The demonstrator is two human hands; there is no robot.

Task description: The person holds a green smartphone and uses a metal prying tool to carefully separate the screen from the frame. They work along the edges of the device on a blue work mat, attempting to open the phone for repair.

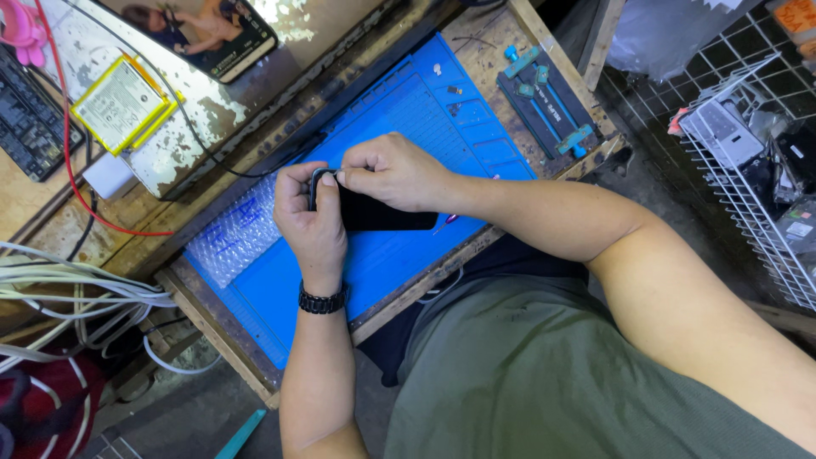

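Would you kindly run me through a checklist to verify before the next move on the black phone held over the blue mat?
1. Left hand grips the black phone at its end: ok.
2. Right hand pinches at the phone's top edge: ok.
3. Phone sits over the blue mat: ok.
4. Any tool between the right fingertips: cannot tell.
5. Bubble wrap lies beside the left hand, apart from the phone: ok.
6. Small loose parts stay in the mat's far compartments: ok.
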